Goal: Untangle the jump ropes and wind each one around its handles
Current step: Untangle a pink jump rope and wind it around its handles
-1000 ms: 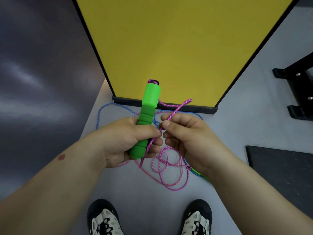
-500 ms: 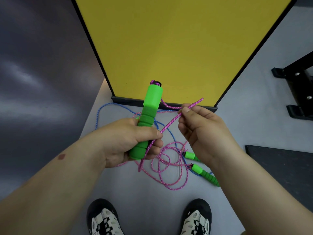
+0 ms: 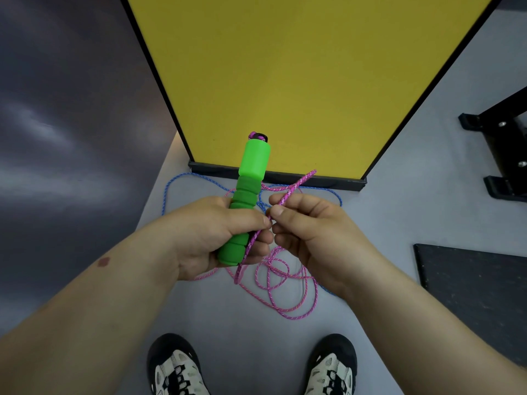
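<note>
- The left hand [image 3: 216,238] grips a green handle [image 3: 245,201], with its fingers curled round the lower foam part; the handle points up and away from the person, tilted a little to the right.
- A pink rope [image 3: 285,283] comes out of the dark cap at the handle's top end.
- The right hand [image 3: 310,235] pinches a doubled stretch of the pink rope between thumb and forefinger, just beside the left thumb; the other fingers are curled in.
- That stretch runs slanted from under the left fingers, along the handle's lower right side, up past the right forefinger to a free end above it.
- The remaining pink rope lies in loose loops on the grey floor [image 3: 242,323] below both hands.
- A blue rope [image 3: 171,186] lies on the floor behind the hands, near the foot of a yellow panel [image 3: 299,75], and crosses the pink one.
- Two shoes [image 3: 174,369] show at the bottom edge.
- A dark mat [image 3: 473,292] lies on the right.
</note>
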Tool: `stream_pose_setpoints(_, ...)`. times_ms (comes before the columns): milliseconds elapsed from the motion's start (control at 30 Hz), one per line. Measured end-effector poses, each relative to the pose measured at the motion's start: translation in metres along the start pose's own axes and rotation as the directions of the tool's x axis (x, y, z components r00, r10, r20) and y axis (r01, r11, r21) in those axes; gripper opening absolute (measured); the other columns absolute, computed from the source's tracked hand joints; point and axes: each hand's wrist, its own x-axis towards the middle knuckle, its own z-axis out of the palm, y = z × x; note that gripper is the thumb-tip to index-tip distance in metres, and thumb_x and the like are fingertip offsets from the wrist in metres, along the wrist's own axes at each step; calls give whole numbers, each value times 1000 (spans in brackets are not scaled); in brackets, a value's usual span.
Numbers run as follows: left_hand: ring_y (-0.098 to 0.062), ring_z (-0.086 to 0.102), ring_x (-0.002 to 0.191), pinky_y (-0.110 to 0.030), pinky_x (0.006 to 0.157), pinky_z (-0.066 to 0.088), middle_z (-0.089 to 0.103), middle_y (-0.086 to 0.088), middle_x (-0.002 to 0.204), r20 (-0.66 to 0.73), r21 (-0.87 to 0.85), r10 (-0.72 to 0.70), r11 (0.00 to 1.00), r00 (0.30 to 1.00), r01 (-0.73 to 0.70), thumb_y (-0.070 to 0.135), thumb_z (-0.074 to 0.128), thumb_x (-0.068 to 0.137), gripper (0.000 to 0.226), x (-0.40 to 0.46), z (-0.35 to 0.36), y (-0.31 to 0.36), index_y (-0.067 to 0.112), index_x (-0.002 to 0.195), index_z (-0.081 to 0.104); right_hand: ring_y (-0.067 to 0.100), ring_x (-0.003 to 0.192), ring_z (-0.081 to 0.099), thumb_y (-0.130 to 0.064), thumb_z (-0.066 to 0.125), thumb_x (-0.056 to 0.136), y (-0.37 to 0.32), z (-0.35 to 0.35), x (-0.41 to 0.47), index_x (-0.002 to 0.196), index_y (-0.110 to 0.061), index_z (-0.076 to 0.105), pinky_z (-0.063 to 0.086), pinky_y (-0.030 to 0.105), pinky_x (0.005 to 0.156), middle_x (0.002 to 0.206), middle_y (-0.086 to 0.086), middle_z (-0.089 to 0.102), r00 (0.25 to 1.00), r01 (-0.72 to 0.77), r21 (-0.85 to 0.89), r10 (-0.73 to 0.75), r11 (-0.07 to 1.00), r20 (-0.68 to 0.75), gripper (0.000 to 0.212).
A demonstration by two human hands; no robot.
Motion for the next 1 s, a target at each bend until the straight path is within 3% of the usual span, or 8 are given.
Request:
stream_pose_setpoints(267,-19,65,62,-31,65,56,69,-11,78,13,10,-3,1000,1000,3,12,68,92,9,1,-1,-1,3,95,66,12,65,59,-4,66,92,-3,-4,4,102,-9,72,53,21,63,83,8,64,987,48,23,-44,999,-152,13)
stream_pose_setpoints(500,-19,65,64,-32,67,57,70,-11,78,20,19,3,1000,1000,-4,13,68,92,10,0,-1,0,4,95,66,11,66,61,-7,68,91,-11,-14,10,102,-8,73,55,21,64,81,4,66,951,119,133,-74,984,-300,12)
stream_pose_setpoints(667,-18,65,62,-32,67,56,69,-11,77,22,18,5,1000,1000,-5,12,68,93,9,0,0,0,4,96,65,10,64,60,-9,67,92,-6,-8,5,99,-11,74,54,21,62,80,4,66,984,38,111,-18,993,-176,10)
stream_pose_setpoints(800,-17,66,59,-29,62,59,70,-10,75,0,7,6,1000,1000,-6,10,66,93,7,-1,0,0,3,96,67,10,63,61,-3,63,93,-2,-1,0,109,-6,69,52,20,60,78,5,66,1000,-2,22,3,1000,-7,17)
stream_pose_setpoints(1000,-17,66,60,-30,65,61,70,-10,77,6,14,2,1000,1000,-2,11,66,93,8,-1,1,1,4,97,67,10,64,62,0,65,91,-2,0,0,107,-7,70,52,20,62,75,3,68,1000,20,-20,-20,1000,-11,18)
